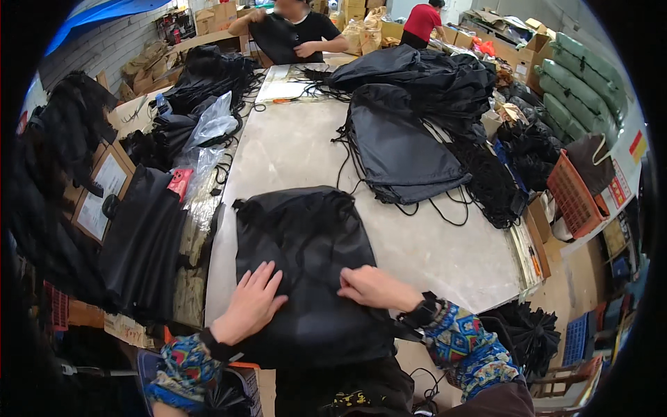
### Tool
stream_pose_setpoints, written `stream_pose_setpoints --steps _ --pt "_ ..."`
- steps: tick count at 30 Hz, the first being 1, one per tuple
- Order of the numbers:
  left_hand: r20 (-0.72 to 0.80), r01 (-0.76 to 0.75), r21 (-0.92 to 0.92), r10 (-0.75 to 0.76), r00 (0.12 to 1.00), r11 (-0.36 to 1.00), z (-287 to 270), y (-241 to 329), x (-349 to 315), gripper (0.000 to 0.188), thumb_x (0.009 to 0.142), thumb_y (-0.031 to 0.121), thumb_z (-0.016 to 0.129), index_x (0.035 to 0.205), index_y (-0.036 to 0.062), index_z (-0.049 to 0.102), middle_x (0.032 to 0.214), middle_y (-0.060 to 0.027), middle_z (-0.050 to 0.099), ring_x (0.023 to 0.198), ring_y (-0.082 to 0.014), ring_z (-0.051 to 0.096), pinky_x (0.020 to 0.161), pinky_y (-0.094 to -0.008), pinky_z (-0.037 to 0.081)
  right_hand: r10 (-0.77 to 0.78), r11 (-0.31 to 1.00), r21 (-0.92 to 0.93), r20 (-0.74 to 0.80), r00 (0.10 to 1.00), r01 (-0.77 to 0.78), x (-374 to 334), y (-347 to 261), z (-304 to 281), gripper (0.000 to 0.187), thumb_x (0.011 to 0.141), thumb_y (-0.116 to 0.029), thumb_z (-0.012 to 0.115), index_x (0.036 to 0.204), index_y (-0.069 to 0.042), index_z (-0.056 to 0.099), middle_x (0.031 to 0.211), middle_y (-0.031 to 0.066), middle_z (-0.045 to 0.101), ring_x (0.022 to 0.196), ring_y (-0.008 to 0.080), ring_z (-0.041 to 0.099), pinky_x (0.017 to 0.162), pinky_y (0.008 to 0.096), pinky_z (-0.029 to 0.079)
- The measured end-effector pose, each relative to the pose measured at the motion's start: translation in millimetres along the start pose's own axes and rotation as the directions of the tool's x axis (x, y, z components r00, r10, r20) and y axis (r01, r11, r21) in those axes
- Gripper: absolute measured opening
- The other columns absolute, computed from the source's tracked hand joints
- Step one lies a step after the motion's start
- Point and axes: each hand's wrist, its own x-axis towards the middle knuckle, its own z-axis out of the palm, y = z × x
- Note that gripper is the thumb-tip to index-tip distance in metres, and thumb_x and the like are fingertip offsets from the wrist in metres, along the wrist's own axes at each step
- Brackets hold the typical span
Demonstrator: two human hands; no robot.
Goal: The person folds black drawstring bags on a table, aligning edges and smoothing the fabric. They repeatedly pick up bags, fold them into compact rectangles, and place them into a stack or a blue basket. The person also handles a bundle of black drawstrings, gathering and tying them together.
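A black drawstring bag [306, 306] lies flat on the near end of the pale table, its gathered top pointing away from me. My left hand [251, 303] rests on the bag's left part with the fingers stretched out and nothing in them. Over its right part, my right hand [372, 286] is closed, the fingers curled in against the thumb. Whatever those fingers hold, if anything, is hidden. Beyond, to the right, a flat stack of black drawstring bags [399, 149] lies with cords trailing onto the table [285, 153].
More black bags [424, 69] are heaped at the far right. Folded black fabric [142, 243], clear plastic [212, 121] and a red phone-like item [180, 182] line the left side. An orange crate [575, 194] stands right. Across the table, a person [299, 31] holds a black bag.
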Motion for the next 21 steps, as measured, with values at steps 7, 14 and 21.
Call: stream_pose_setpoints --steps 7,14,21 --pt "-0.168 0.116 -0.305 -0.173 0.971 0.945 16 -39 47 0.031 0.085 0.023 0.068 0.107 0.0025 0.062 0.116 -0.016 0.058 0.11 -0.0332 0.055 0.092 -0.0407 0.045 0.017 0.999 0.044 -0.216 0.976 -0.008 45 24 -5 0.027 0.085 -0.026 0.068 0.087 -0.002 0.058 0.08 0.0188 0.065 0.08 0.038 0.063 0.067 0.0447 0.049" --pt "0.047 0.191 -0.473 -0.192 0.98 0.86 3 -20 21 0.018 0.078 0.018 0.073 0.08 0.0031 0.065 0.083 -0.0127 0.061 0.077 -0.031 0.062 0.068 -0.0375 0.049 0.083 0.992 0.109 -0.141 0.987 -0.068 32 19 -10 0.028 0.084 -0.027 0.069 0.082 -0.001 0.06 0.08 0.0175 0.065 0.078 0.0361 0.063 0.067 0.0428 0.048" --pt "-0.344 0.305 -0.46 -0.484 0.805 0.834 10 -74 51 0.031 0.078 0.018 0.074 0.1 0.0003 0.061 0.093 -0.0146 0.062 0.075 -0.0258 0.063 0.069 -0.0349 0.05 0.226 0.967 0.224 -0.533 0.816 -0.121 46 55 -28 0.029 0.081 -0.025 0.072 0.087 0.002 0.061 0.084 0.0185 0.065 0.081 0.0343 0.063 0.071 0.0415 0.049"
